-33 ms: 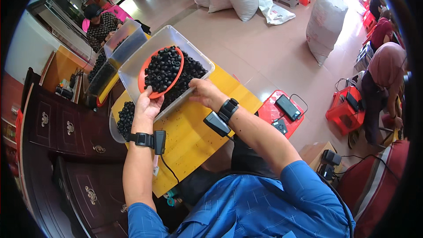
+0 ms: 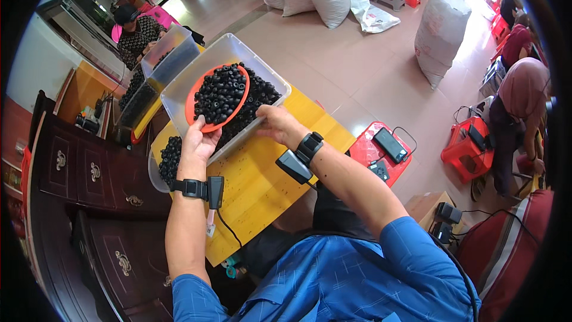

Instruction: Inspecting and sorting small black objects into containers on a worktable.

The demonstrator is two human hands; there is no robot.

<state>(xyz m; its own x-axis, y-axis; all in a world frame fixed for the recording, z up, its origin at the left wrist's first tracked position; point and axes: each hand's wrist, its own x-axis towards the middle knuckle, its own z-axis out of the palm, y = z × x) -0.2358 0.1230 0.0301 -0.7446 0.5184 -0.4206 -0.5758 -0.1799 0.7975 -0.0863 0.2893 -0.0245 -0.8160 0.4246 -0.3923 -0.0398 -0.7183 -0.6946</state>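
Observation:
A round orange tray point(image 2: 192, 98) heaped with small black round pieces is tilted over a clear plastic bin point(image 2: 271, 77) that holds more of the same pieces. My left hand point(image 2: 198, 141) grips the tray's near rim, thumb on top. My right hand point(image 2: 279, 124) reaches into the bin at its near right wall, fingers among the black pieces beside the tray's lower right rim; whether it grips anything is hidden. Both wrists carry black bands with small devices.
The bin stands on a yellow table point(image 2: 262, 185), with a clear bowl point(image 2: 168, 156) of black pieces at its left. A dark wooden cabinet point(image 2: 89, 173) stands left. A red stool point(image 2: 387, 150), white sacks point(image 2: 442, 24) and seated people point(image 2: 519, 98) are around.

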